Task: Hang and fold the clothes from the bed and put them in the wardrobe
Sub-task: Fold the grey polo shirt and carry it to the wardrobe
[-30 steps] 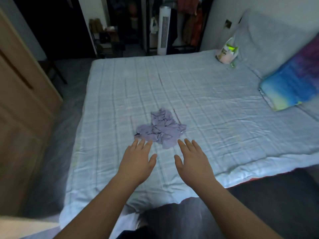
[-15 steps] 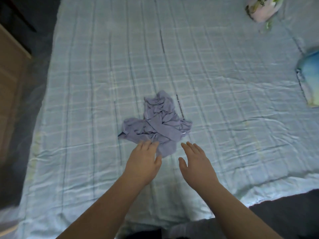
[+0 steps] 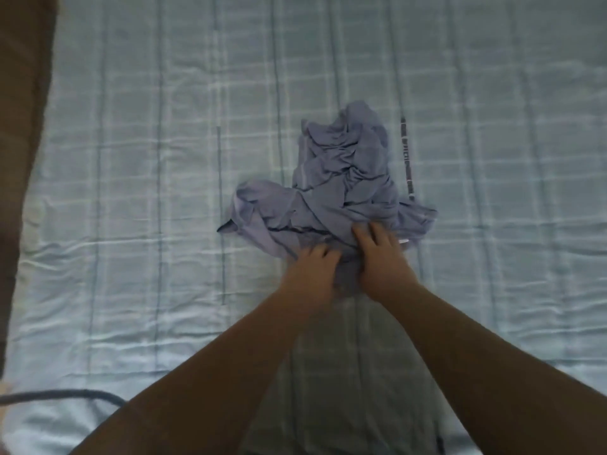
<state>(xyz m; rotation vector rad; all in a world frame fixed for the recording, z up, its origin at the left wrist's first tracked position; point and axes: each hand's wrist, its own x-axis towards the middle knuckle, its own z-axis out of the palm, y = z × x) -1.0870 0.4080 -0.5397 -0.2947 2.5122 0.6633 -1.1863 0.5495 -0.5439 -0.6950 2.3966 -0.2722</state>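
A crumpled purple garment [image 3: 341, 178] lies in a heap on the light blue checked bed sheet [image 3: 147, 159]. Both of my hands are at the heap's near edge. My left hand [image 3: 308, 274] has its fingers curled into the cloth and grips it. My right hand [image 3: 384, 264] rests on top of the cloth just to the right, its fingers stretched forward over the folds. A bunch of fabric sits between the two hands and hides the thumbs.
A narrow dark patterned strip [image 3: 406, 156] lies on the sheet just right of the garment. A brown wooden surface [image 3: 19, 93] borders the bed on the left. A dark cord [image 3: 65, 394] crosses the sheet's near left corner.
The view has dropped and closed in on the bed. Both hands moved forward from just short of the garment onto its near edge, and the left fingers curled into the cloth.
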